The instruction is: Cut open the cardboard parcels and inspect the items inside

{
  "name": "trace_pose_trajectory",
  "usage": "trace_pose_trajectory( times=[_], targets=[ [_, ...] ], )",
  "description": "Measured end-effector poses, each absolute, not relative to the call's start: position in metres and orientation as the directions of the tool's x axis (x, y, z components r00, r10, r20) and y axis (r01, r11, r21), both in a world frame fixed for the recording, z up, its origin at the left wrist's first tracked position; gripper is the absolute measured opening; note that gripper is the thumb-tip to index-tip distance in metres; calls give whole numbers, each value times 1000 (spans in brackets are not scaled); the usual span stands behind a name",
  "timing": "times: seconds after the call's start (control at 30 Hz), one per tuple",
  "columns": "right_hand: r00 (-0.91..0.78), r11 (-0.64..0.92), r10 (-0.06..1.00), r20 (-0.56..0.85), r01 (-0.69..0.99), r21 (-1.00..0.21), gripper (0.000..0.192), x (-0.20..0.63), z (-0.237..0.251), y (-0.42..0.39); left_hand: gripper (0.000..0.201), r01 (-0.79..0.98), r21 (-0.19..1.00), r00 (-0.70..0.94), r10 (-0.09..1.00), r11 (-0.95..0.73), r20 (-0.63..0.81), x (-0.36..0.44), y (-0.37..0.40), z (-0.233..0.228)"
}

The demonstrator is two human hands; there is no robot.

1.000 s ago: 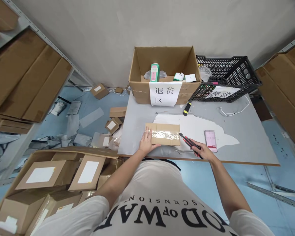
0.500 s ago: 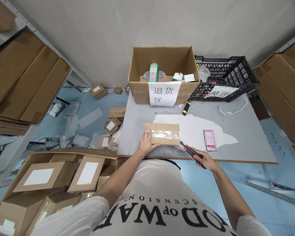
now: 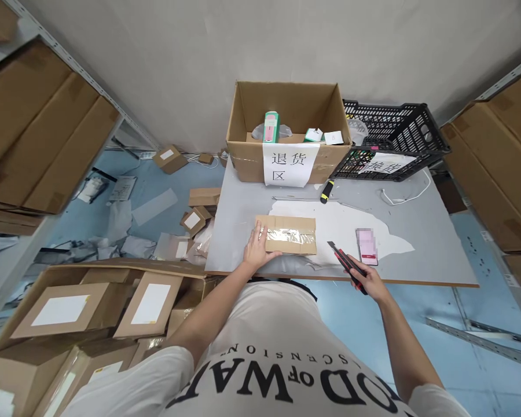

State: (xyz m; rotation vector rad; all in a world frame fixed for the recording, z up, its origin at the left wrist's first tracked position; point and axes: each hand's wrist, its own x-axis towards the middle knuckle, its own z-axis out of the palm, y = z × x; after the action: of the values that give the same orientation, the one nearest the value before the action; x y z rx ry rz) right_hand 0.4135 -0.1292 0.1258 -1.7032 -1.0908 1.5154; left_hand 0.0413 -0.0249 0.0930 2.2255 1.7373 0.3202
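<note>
Parcel (image 3: pixel 290 223) looks unopened, cuts in its tape (image 3: pixel 284 234) unclear; left grip (image 3: pixel 256 251) spread open on it, right grip (image 3: pixel 369 279) wrapped round the utility knife (image 3: pixel 344 258)

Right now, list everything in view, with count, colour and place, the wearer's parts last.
table: 1, grey, centre
parcel: 1, brown, table's near side
cutter: 1, black and red, right of parcel
phone: 1, pink screen, beside cutter
box: 1, brown, table's far side
crate: 1, black, right of box
signs: 2, white, on box and crate
small boxes: at least 2, green, in box
tool: 1, black and yellow, before box
cable: 1, white, before crate
carton: 1, brown, lower left
loose parcels: several, brown, beyond carton
wrapping: several, whitish, beyond carton
shelf cartons: several, brown, both sides
shirt: 1, white, bottom centre
left hand: 1, bare, flat on parcel
right hand: 1, bare, gripping cutter
</note>
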Motion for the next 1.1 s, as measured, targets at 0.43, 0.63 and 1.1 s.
trace_pose_trajectory(
  times=[0.43, 0.63, 1.1],
  targets=[
    [-454, 228, 883, -115, 632, -741, 57, 337, 174, -38, 55, 831, 227, 507, 860, -508, 66, 30, -61, 103],
    [-720, 609, 668, -190, 675, -417, 59, 264, 205, 23, 56, 793, 231, 565, 822, -564, 68, 37, -64, 99],
    [-790, 772, 509, -343, 595, -224, 63, 229, 207, 56, 64, 812, 247, 533, 844, -528, 54, 39, -61, 94]
  ],
)
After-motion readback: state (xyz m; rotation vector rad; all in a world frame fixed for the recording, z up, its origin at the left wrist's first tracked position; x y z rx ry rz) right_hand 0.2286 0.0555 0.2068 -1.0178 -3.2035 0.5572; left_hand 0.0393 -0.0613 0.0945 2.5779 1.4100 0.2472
